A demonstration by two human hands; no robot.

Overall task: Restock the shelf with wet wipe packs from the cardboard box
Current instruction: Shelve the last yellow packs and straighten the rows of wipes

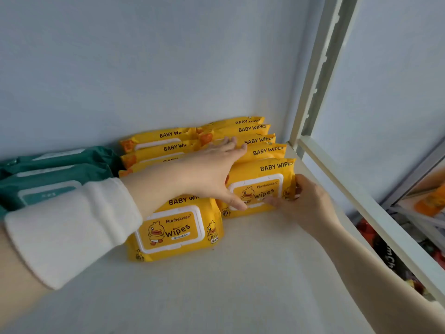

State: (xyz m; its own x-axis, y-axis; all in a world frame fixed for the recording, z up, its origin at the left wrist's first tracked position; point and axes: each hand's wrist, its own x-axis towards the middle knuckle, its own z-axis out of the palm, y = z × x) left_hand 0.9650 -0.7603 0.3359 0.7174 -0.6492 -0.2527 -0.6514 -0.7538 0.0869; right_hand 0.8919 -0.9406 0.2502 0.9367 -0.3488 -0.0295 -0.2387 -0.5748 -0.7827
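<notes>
The white shelf (252, 273) fills the view, with a pale back panel (144, 68) behind it and a white upright post (320, 68) at its right. At far left lie teal wipe packs (60, 174), stacked against the panel. Just right of them, yellow baby wipe packs stand on edge in two rows, the left row (154, 150) and the right row (267, 151). A white sleeve (72, 227) crosses the left row. The front left pack (173, 230) leans back, nearest the viewer. The front right pack (265, 172) stands at the right row's near end. The left hand (209, 172) lies over the right row, grip loose, fingers straight on the pack tops, thumb on the front right pack's face. The right hand (305, 201) has its grip closed on that pack's right edge, thumb on its face.
</notes>
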